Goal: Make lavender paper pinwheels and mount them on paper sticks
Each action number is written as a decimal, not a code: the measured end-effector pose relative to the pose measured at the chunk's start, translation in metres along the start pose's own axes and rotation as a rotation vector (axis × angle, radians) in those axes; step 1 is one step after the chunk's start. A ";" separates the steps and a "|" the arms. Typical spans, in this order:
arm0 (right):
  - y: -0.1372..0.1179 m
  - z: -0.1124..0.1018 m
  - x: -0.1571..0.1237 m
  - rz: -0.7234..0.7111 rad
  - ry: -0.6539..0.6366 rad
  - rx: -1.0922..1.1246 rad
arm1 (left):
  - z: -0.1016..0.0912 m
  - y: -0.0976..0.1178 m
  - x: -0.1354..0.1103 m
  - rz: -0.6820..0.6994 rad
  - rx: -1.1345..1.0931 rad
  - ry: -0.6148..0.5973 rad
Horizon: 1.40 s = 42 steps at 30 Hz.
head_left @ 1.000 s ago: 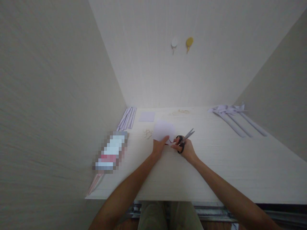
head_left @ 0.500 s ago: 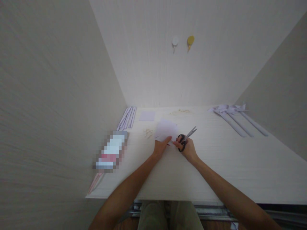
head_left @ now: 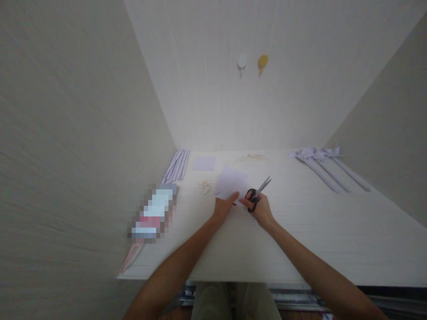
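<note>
A pale lilac sheet of paper point(head_left: 230, 181) is pinched in my left hand point(head_left: 227, 205), the thumb lying on top near its lower edge. My right hand point(head_left: 262, 209) is closed round the black handles of a pair of scissors point(head_left: 263, 186). The blades point up and to the right, away from the paper, and look slightly apart. Thumb and finger of that hand come close to the paper's lower right corner; whether they touch it I cannot tell. The fingers under the paper are mostly hidden.
Folded paper strips point(head_left: 178, 164) lie at the back left, beside a flat lilac square point(head_left: 204, 163). Small rubber-band-like scraps point(head_left: 206, 186) are nearby. A pixelated phone-like device point(head_left: 155, 211) rests at left. Paper rolls point(head_left: 320, 173) lie at right. Two hooks point(head_left: 263, 61) hang on the back wall.
The view has tilted slightly, so everything sits a little lower. Both hands keep nearly the same place, still holding the paper and the scissors.
</note>
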State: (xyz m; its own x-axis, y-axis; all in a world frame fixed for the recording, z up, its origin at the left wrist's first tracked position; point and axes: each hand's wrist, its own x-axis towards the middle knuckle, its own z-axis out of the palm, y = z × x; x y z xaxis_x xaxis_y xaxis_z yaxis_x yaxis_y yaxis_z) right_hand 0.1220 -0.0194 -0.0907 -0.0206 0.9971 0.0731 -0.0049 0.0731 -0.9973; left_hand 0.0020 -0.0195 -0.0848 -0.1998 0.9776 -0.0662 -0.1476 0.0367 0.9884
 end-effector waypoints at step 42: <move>-0.022 -0.008 -0.013 0.071 -0.510 -0.326 | -0.022 0.007 0.022 0.087 -0.287 0.143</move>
State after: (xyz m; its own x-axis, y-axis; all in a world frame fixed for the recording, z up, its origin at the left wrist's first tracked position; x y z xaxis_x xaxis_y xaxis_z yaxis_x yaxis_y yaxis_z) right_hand 0.1302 -0.0336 -0.0700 -0.4866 0.8698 -0.0812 0.3186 0.0901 -0.9436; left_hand -0.0248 -0.0027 -0.0828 -0.3544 0.9348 -0.0223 -0.3869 -0.1249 0.9136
